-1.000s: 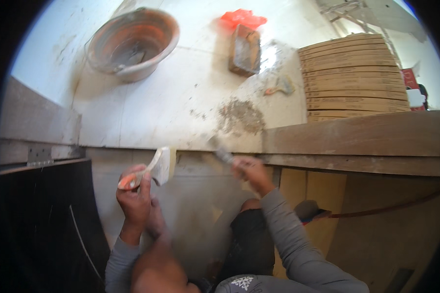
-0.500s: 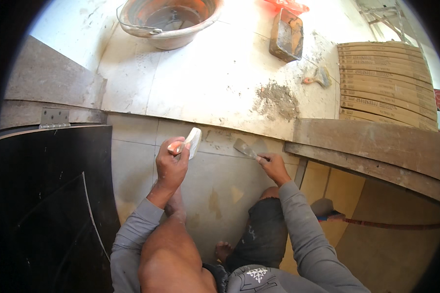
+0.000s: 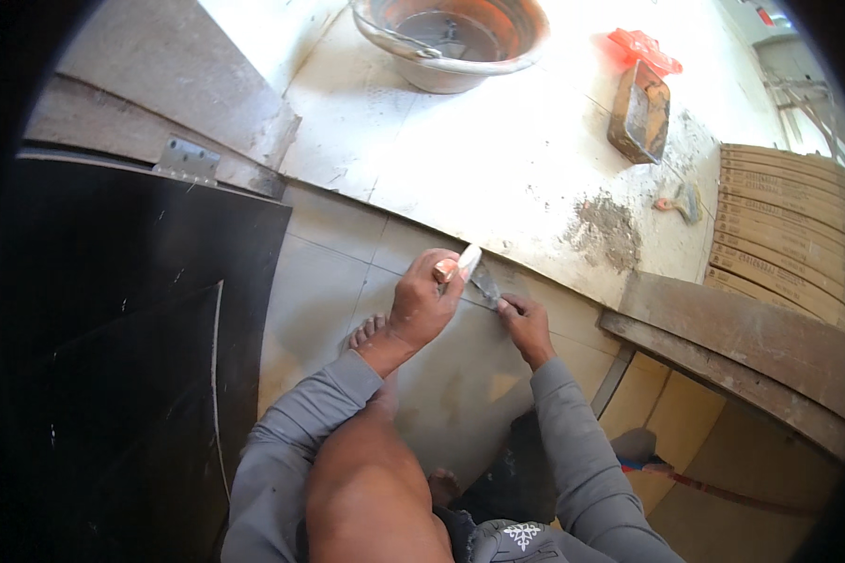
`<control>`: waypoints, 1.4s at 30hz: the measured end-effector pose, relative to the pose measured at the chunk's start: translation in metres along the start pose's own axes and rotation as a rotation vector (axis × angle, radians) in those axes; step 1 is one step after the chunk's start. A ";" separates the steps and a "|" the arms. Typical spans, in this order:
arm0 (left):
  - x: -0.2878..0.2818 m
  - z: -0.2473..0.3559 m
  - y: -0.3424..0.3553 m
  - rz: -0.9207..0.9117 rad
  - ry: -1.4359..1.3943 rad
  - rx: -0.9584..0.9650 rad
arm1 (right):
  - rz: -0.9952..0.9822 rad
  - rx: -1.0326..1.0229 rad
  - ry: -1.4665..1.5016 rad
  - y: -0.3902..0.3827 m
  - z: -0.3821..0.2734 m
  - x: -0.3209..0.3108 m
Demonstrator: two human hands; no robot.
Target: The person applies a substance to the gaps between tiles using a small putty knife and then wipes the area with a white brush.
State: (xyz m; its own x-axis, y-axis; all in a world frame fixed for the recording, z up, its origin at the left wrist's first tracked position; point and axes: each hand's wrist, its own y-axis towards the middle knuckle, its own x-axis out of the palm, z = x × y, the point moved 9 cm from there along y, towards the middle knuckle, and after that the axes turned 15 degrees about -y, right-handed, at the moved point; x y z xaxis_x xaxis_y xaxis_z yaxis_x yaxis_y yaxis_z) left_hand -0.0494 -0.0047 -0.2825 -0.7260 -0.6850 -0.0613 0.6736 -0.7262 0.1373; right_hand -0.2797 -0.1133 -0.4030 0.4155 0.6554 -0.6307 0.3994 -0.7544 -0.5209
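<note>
My left hand (image 3: 426,298) is closed round an orange-handled tool with a broad pale head (image 3: 469,258); its exact kind does not show clearly. Between thumb and fingers of my right hand (image 3: 526,324) is a putty knife (image 3: 484,284), its grey metal blade angled up and to the left. The blade's tip meets or overlaps the pale head; I cannot tell if they touch. Both hands are above the grey floor tiles (image 3: 333,225), just short of the raised pale floor's edge (image 3: 535,267).
On the pale floor stand a mortar-stained bucket (image 3: 441,70) and a dirty rectangular tray (image 3: 640,113) beside a red plastic bag (image 3: 646,49). A heap of grey debris (image 3: 606,230), a brush (image 3: 683,202) and stacked cardboard boxes (image 3: 789,225) are at right. A black door panel (image 3: 141,328) is at left.
My hands have come together, the left tool moving right to the putty knife's blade. The view has turned, so the surroundings appear shifted to the right.
</note>
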 end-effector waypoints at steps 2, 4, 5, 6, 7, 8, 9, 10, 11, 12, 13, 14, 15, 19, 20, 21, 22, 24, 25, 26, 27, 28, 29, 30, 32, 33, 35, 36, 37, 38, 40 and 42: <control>0.001 0.012 0.002 -0.019 0.002 0.038 | -0.015 0.054 0.097 -0.006 0.014 0.002; -0.008 0.020 0.001 -0.050 -0.027 0.013 | -0.085 0.162 0.208 -0.023 0.006 -0.002; -0.014 0.024 0.001 -0.045 -0.066 0.010 | -0.120 0.175 0.232 -0.031 -0.004 -0.009; -0.019 0.031 0.000 -0.041 -0.108 0.003 | -0.153 0.191 0.255 -0.039 -0.020 -0.021; -0.021 0.046 0.004 -0.030 -0.130 0.066 | -0.174 0.213 0.273 -0.046 -0.030 -0.038; -0.022 0.059 0.014 -0.021 -0.154 0.131 | -0.093 0.225 0.324 -0.046 -0.033 -0.064; -0.023 0.072 0.022 -0.014 -0.172 0.195 | -0.015 0.234 0.381 -0.044 -0.036 -0.090; -0.025 0.079 0.030 0.005 -0.204 0.208 | 0.062 0.237 0.436 -0.042 -0.033 -0.111; -0.028 0.084 0.037 0.027 -0.236 0.219 | 0.076 0.237 0.397 -0.043 -0.028 -0.121; -0.033 0.086 0.041 0.051 -0.260 0.233 | 0.082 0.233 0.361 -0.041 -0.024 -0.128; -0.036 0.081 0.041 0.054 -0.263 0.204 | 0.088 0.228 0.324 -0.040 -0.021 -0.131; -0.040 0.077 0.039 0.057 -0.265 0.176 | 0.061 0.218 0.239 -0.042 -0.015 -0.129; -0.043 0.073 0.037 0.061 -0.268 0.149 | 0.035 0.206 0.153 -0.046 -0.006 -0.126; -0.049 0.041 0.012 -0.007 -0.059 0.065 | -0.026 0.226 0.001 -0.059 0.033 -0.091; -0.048 0.033 0.005 -0.010 -0.020 0.060 | -0.042 0.228 -0.031 -0.060 0.042 -0.081; -0.046 0.029 0.002 -0.014 0.015 0.057 | -0.038 0.223 -0.088 -0.058 0.058 -0.073; -0.046 0.023 -0.002 -0.015 0.054 0.053 | -0.042 0.221 -0.096 -0.057 0.065 -0.063; -0.043 0.013 -0.007 -0.014 0.068 0.095 | -0.058 0.208 -0.111 -0.053 0.071 -0.041; -0.039 0.011 -0.008 -0.017 0.073 0.099 | -0.060 0.172 -0.116 -0.050 0.061 -0.034; -0.035 0.010 -0.009 -0.019 0.079 0.103 | -0.063 0.134 -0.121 -0.047 0.051 -0.027; -0.029 0.011 -0.008 -0.048 0.062 0.105 | -0.064 0.098 -0.123 -0.044 0.040 -0.020; -0.020 0.012 -0.006 -0.078 0.038 0.110 | -0.051 0.101 -0.101 -0.040 0.035 -0.014; -0.013 0.013 -0.004 -0.108 0.014 0.115 | -0.039 0.105 -0.080 -0.035 0.030 -0.007; -0.004 0.015 -0.006 -0.142 0.010 0.140 | -0.026 0.111 -0.058 -0.031 0.026 0.000; 0.014 0.020 -0.010 -0.212 -0.009 0.191 | -0.045 0.157 0.050 -0.021 0.017 0.018; 0.018 0.023 -0.010 -0.226 -0.011 0.189 | -0.058 0.185 0.102 -0.020 0.014 0.025; 0.022 0.028 -0.009 -0.262 -0.017 0.185 | -0.105 0.190 0.174 -0.021 0.006 0.030; 0.016 0.030 -0.008 -0.230 -0.033 0.172 | -0.129 0.194 0.210 -0.023 0.000 0.031; 0.009 0.033 -0.007 -0.199 -0.057 0.159 | -0.142 0.213 0.242 -0.028 -0.001 0.026; 0.001 0.036 -0.006 -0.170 -0.080 0.145 | -0.154 0.233 0.276 -0.036 -0.001 0.019; -0.024 0.061 0.005 -0.090 -0.057 0.237 | -0.183 0.243 0.321 -0.047 -0.015 -0.007; -0.052 0.075 0.018 0.002 -0.084 0.241 | -0.230 0.228 0.346 -0.053 -0.029 -0.046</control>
State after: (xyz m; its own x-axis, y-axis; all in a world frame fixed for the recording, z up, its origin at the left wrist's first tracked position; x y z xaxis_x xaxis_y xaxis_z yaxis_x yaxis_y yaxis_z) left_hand -0.0095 0.0221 -0.2030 -0.7406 -0.6717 0.0198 0.6295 -0.6832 0.3699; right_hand -0.2967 -0.1023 -0.3297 0.6004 0.7505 -0.2760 0.3393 -0.5517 -0.7619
